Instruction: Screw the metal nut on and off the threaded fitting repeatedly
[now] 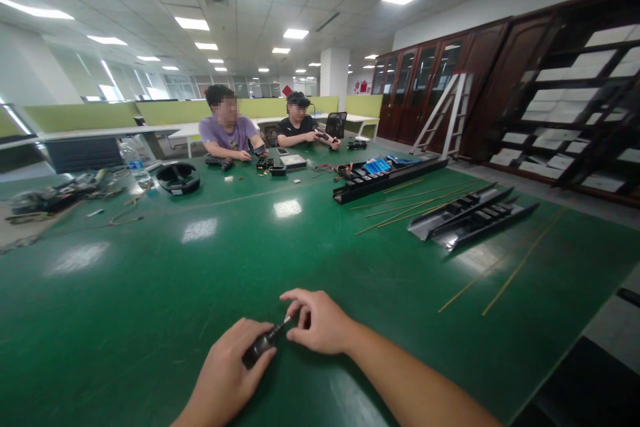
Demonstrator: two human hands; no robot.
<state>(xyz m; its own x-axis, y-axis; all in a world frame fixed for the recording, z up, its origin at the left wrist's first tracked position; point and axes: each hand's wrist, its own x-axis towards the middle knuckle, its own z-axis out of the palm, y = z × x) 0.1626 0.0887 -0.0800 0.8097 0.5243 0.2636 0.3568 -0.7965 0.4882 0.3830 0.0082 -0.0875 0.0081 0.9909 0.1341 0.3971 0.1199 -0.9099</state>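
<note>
My left hand [233, 367] is wrapped round a small dark cylindrical piece with a thin shaft [261, 345], just above the green table. The shaft points up and to the right and ends in a light-coloured tip. Beside that tip is my right hand [320, 321], its fingers curved and a gap between thumb and index finger. Nothing shows in its grip; whether a finger touches the tip is too blurred to tell.
Black metal channels [473, 217] and thin yellowish rods [523, 263] lie on the green table [150, 320] to the right. A black headset [177, 178] and tangled cables [65, 193] lie left. Two people sit across the table, handling dark devices. A stepladder [457, 113] stands behind.
</note>
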